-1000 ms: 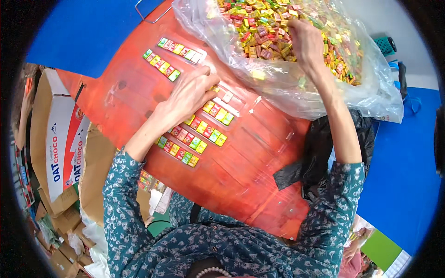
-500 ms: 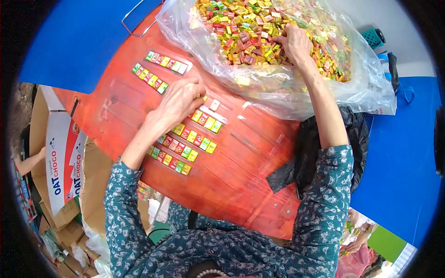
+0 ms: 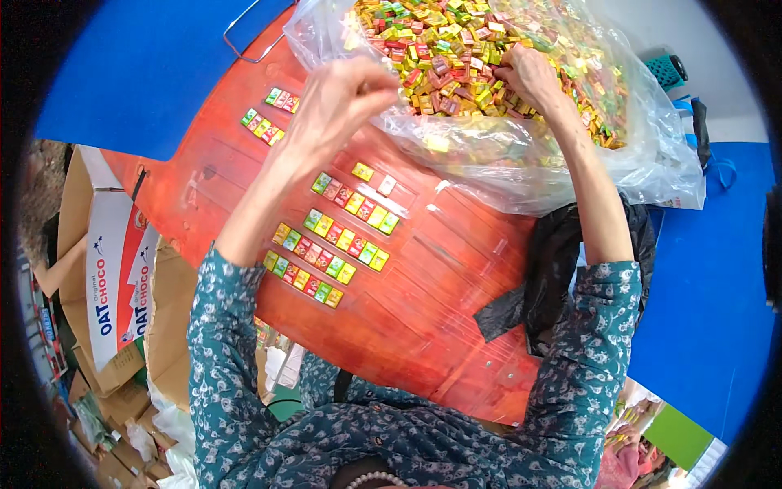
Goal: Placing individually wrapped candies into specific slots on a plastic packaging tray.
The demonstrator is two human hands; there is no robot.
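Observation:
My left hand (image 3: 338, 106), blurred by motion, is above the far rows, its fingers pointing at the clear plastic bag (image 3: 481, 155); I cannot make out anything in them. Inside the bag lies a heap of small wrapped candies (image 3: 456, 69), mostly yellow, red and green. My right hand (image 3: 533, 77) reaches into this heap with curled fingers, and their tips are hidden among the pieces. Several rows of candies (image 3: 330, 232) sit in clear plastic strips on the red table. One strip holds a yellow piece (image 3: 362, 171) and a pale piece (image 3: 387, 186), spaced apart.
A black plastic bag (image 3: 546, 277) hangs by the red table's (image 3: 440, 350) right edge. Blue surfaces (image 3: 700, 285) lie at right and far left. Open cardboard boxes (image 3: 118, 269) stand at left. A bent metal wire (image 3: 244, 37) and a teal perforated cylinder (image 3: 664, 72) are farther back.
My left hand has lifted off the strips and swung up and right towards the bag, uncovering the yellow piece. My right hand stays in the heap. The whole view has shifted slightly.

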